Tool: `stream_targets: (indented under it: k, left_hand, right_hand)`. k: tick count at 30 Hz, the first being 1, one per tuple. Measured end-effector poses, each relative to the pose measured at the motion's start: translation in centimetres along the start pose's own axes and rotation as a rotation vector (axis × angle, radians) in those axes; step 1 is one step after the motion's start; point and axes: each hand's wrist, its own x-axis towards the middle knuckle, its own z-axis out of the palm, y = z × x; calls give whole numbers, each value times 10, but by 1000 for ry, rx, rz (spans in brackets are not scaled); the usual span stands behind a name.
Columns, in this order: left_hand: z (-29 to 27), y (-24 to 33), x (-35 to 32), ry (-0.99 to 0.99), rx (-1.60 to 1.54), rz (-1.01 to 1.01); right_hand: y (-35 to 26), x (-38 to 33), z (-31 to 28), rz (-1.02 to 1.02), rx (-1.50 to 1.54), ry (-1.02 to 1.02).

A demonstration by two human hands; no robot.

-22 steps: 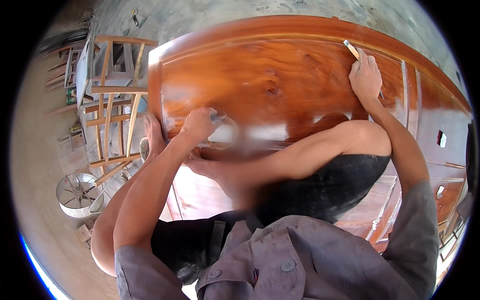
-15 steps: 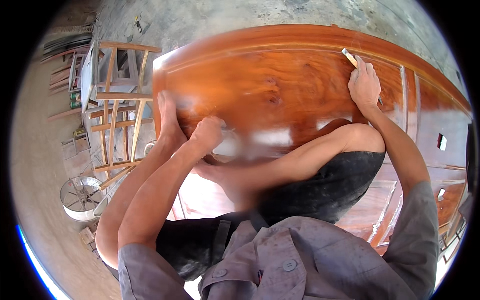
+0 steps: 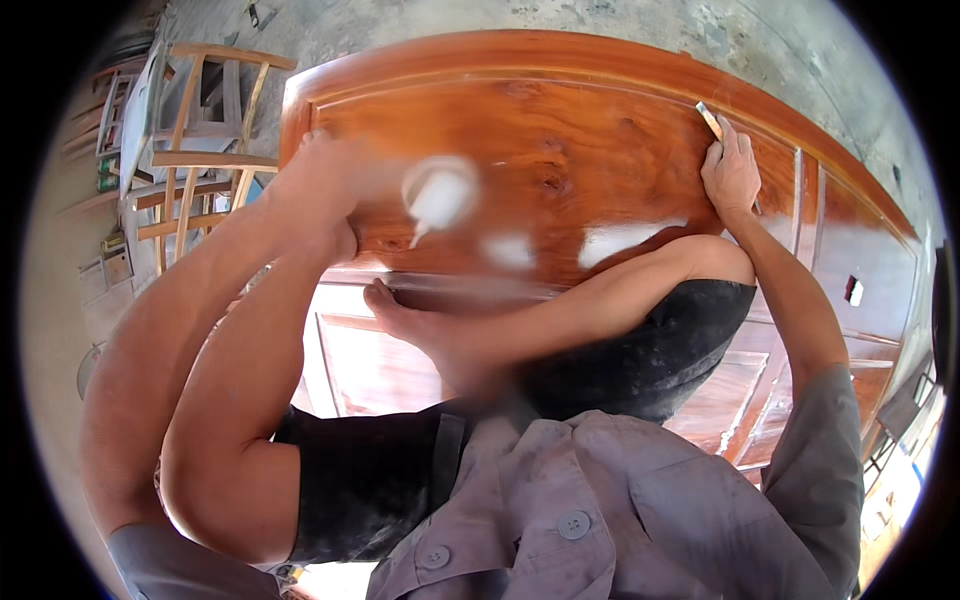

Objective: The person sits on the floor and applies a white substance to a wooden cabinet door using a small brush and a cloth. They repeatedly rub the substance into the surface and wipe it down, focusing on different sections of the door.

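Observation:
My left hand [image 3: 325, 175] is blurred by motion over the left end of a glossy reddish-brown wooden panel [image 3: 470, 120], beside my foot. Its fingers are too smeared to read. Just to its right is a blurred round white shape with a pale rim [image 3: 440, 195]; whether the hand holds it cannot be made out. Toward the panel's right side, my right hand [image 3: 732, 172] is closed around a slim flat tool with a light wooden-looking shaft and pale tip [image 3: 708, 118]. The tool's tip points toward the raised far border.
My bent leg and bare foot [image 3: 405, 318] lie along the panel's near edge. Wooden frames [image 3: 215, 160] stand at the left. More framed panels [image 3: 860, 240] extend right, one bearing a small dark-and-white item [image 3: 853, 291]. Concrete floor [image 3: 640, 22] lies beyond.
My left hand has moved left and away from me, from the panel's near edge to its left end. The round white shape now shows. My right hand keeps its grip on the tool.

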Motion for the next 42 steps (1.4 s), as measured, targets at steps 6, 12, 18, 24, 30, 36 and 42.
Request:
stream_targets:
  k: [6,12,18,24,30,36,42]
  left_hand:
    - [58,-34,21,225,-84,-406]
    - [9,-41,17,-38,-535,-447]
    - [153,-54,12,644,-636,-379]
    - [147,-49,4,506,-464,-408]
    - [150,-41,4,610,-378,-449]
    - [159,-41,-6,767,-677,-619]
    - [173,23,-43,827,-504,-794]
  right_hand:
    - [-2,4,7,12,49,-54]
    - [6,2,7,-43,249,-165]
    - [48,-24,-70,17,50,-384]
    - [69,-210,-137,18,-15,-271]
    - [21,-386,-173,260,45,-460]
    - [36,-391,-174,228,238,-540]
    - [-13,-310,-212,136,174,-602]
